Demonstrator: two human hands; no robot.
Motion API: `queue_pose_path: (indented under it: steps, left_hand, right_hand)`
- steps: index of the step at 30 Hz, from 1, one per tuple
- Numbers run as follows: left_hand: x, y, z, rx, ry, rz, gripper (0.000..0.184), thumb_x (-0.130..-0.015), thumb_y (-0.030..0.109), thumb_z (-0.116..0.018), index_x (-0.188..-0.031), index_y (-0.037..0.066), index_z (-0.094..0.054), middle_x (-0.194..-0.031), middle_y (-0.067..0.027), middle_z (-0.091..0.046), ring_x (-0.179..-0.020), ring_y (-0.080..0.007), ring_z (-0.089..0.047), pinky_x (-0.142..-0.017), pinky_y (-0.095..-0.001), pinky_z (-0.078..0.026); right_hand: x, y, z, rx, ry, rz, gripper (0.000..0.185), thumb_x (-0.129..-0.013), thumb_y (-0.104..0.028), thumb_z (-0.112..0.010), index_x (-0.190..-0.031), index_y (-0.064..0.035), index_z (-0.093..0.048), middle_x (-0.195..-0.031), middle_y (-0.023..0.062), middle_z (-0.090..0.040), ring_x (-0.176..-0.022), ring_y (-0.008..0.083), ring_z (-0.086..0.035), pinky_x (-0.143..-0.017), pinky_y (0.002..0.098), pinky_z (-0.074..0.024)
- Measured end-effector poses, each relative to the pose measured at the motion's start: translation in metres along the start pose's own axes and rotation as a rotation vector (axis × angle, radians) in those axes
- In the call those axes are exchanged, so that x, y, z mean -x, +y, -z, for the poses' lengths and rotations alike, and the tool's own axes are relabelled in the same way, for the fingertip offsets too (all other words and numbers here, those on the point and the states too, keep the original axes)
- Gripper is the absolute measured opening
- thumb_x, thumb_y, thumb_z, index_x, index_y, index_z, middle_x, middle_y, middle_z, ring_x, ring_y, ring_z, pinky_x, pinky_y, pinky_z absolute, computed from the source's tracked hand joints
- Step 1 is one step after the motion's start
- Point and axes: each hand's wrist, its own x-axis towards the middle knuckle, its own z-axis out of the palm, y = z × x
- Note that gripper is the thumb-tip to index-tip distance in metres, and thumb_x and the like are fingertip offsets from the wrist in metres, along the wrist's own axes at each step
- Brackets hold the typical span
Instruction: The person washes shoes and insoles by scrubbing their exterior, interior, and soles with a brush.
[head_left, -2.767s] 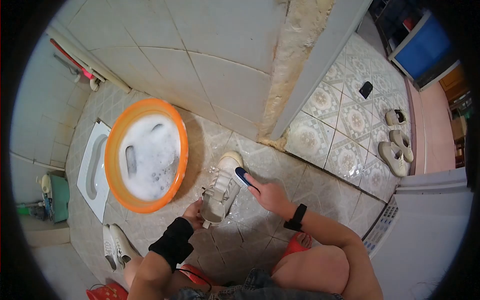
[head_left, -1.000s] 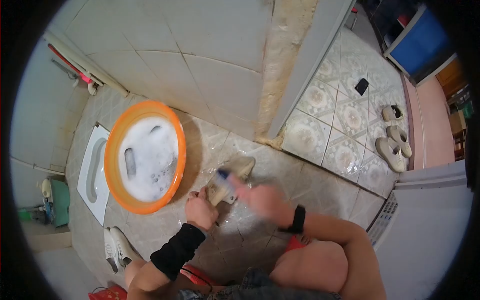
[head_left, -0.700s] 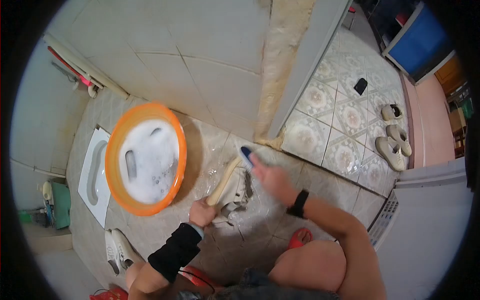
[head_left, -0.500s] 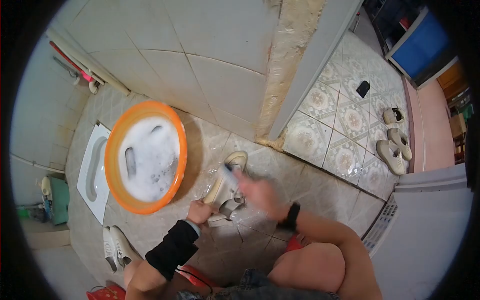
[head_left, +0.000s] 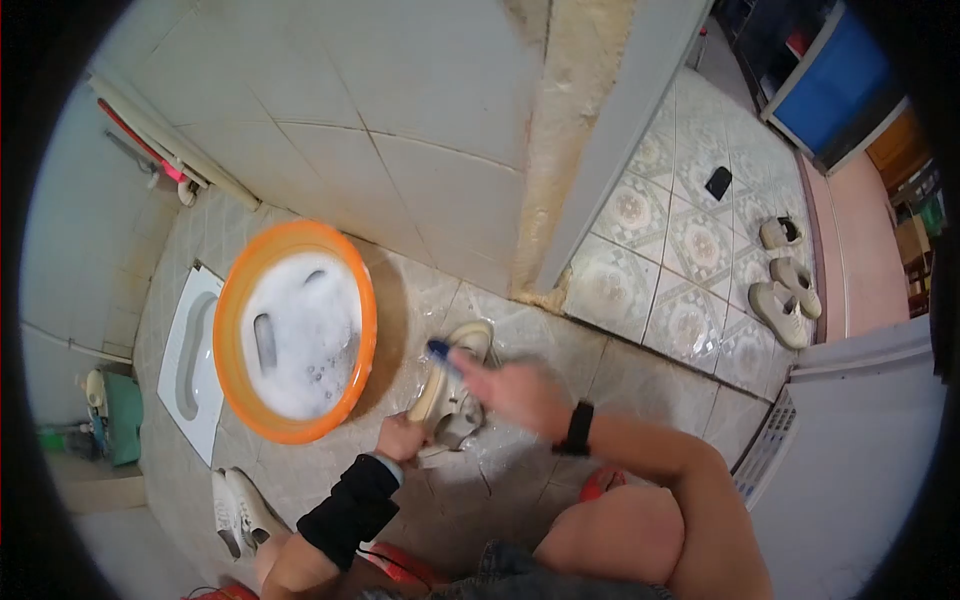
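A pale canvas shoe point(head_left: 436, 398) lies on the wet tiled floor, toe pointing away from me, its opening turned to the right. My left hand point(head_left: 402, 438) is closed on the shoe near its heel, pressing it to the floor. In my right hand point(head_left: 512, 392), blurred by motion, is a brush with a blue back point(head_left: 440, 352), held over the front of the shoe. Whether the bristles touch the shoe cannot be made out. Left of the shoe stands an orange basin point(head_left: 368, 325) filled with white suds point(head_left: 305, 345); grey elongated shapes poke through the foam.
A squat toilet point(head_left: 186, 390) is set in the floor beyond the basin. White shoes point(head_left: 250, 508) stand at lower left. Past the doorway are more shoes point(head_left: 777, 314) and a small black object point(head_left: 718, 183). A tiled wall point(head_left: 440, 180) rises ahead.
My right hand has swung the brush slightly, so its blue back now shows over the shoe's front. My left hand keeps its grip. The whole view has shifted a little.
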Motion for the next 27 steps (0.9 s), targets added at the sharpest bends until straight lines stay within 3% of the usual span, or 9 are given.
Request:
queue_pose_path:
  steps: [2,4,8,11,15,18,20,25,27]
  left_hand:
    - [0.004,0.003,0.005,0.009,-0.041,0.043,0.029,-0.059,0.014,-0.065,-0.082,-0.003,-0.061,-0.065,-0.0097,-0.061,-0.059,-0.0174,-0.058,-0.056,-0.0312,-0.047]
    - [0.003,-0.002,0.004,0.021,-0.054,0.089,0.030,-0.059,0.016,-0.066,-0.082,-0.003,-0.061,-0.066,-0.0109,-0.062,-0.058,-0.0167,-0.058,-0.056,-0.0311,-0.047]
    - [0.003,-0.004,0.011,-0.045,-0.042,-0.067,0.033,-0.061,0.020,-0.066,-0.085,-0.002,-0.061,-0.066,-0.0118,-0.062,-0.061,-0.0173,-0.060,-0.060,-0.0309,-0.048]
    - [-0.004,-0.009,0.015,-0.135,-0.074,-0.128,0.039,-0.064,0.026,-0.064,-0.090,-0.003,-0.060,-0.068,-0.0124,-0.062,-0.065,-0.0181,-0.062,-0.063,-0.0306,-0.048]
    - [0.002,-0.001,0.019,-0.200,-0.094,-0.107,0.046,-0.065,0.031,-0.063,-0.097,-0.002,-0.060,-0.073,-0.0144,-0.063,-0.068,-0.0211,-0.062,-0.067,-0.0308,-0.048]
    - [0.008,0.004,0.028,-0.191,-0.129,-0.089,0.047,-0.062,0.029,-0.064,-0.097,-0.002,-0.059,-0.077,-0.0170,-0.063,-0.071,-0.0242,-0.062,-0.068,-0.0314,-0.048]
    - [0.002,-0.006,0.031,-0.220,-0.138,-0.092,0.048,-0.061,0.028,-0.065,-0.098,-0.002,-0.059,-0.078,-0.0175,-0.063,-0.071,-0.0249,-0.062,-0.069,-0.0317,-0.048]
    - [-0.006,-0.020,0.029,-0.295,-0.156,-0.067,0.049,-0.060,0.028,-0.065,-0.100,0.000,-0.059,-0.080,-0.0186,-0.062,-0.074,-0.0262,-0.062,-0.070,-0.0321,-0.048]
    - [-0.028,-0.054,0.029,-0.462,-0.154,-0.394,0.048,-0.060,0.028,-0.066,-0.100,0.001,-0.059,-0.079,-0.0185,-0.062,-0.075,-0.0265,-0.062,-0.071,-0.0325,-0.047]
  right_hand:
    - [0.013,-0.015,-0.035,0.119,0.072,0.214,0.047,-0.089,-0.040,-0.041,-0.133,-0.0269,-0.031,-0.045,0.0107,-0.045,-0.039,0.0258,-0.049,-0.040,0.0370,-0.0400]
    - [0.008,0.002,-0.035,0.065,0.053,0.193,0.049,-0.087,-0.041,-0.043,-0.133,-0.0258,-0.032,-0.046,0.0119,-0.047,-0.039,0.0267,-0.049,-0.040,0.0367,-0.0407]
    - [-0.003,0.037,-0.025,0.082,0.126,-0.013,0.052,-0.082,-0.042,-0.051,-0.128,-0.0214,-0.039,-0.050,0.0129,-0.051,-0.043,0.0293,-0.052,-0.045,0.0382,-0.0430]
    - [-0.005,0.059,-0.027,-0.191,0.186,-0.032,0.041,-0.082,-0.037,-0.054,-0.114,-0.0108,-0.052,-0.067,0.0150,-0.059,-0.059,0.0317,-0.057,-0.056,0.0382,-0.0451]
    - [-0.016,0.106,-0.063,-0.644,0.213,0.125,0.036,-0.081,-0.036,-0.054,-0.104,-0.0088,-0.055,-0.069,0.0147,-0.059,-0.064,0.0324,-0.057,-0.058,0.0380,-0.0444]
    - [-0.013,0.079,-0.021,-0.513,0.226,-0.003,0.033,-0.082,-0.035,-0.053,-0.093,-0.0044,-0.059,-0.066,0.0153,-0.059,-0.059,0.0339,-0.056,-0.055,0.0396,-0.0438]
    - [-0.017,0.054,-0.010,-0.293,0.266,-0.325,0.034,-0.081,-0.034,-0.052,-0.082,-0.0016,-0.061,-0.060,0.0149,-0.057,-0.052,0.0334,-0.056,-0.052,0.0410,-0.0437]
    - [-0.023,0.047,-0.039,0.239,0.166,-0.001,0.032,-0.085,-0.029,-0.044,-0.067,-0.0079,-0.060,-0.053,0.0124,-0.056,-0.046,0.0305,-0.054,-0.046,0.0403,-0.0435]
    - [-0.029,0.087,-0.041,0.314,0.331,0.007,0.034,-0.085,-0.026,-0.043,-0.060,-0.0079,-0.057,-0.052,0.0146,-0.055,-0.043,0.0293,-0.054,-0.042,0.0416,-0.0422]
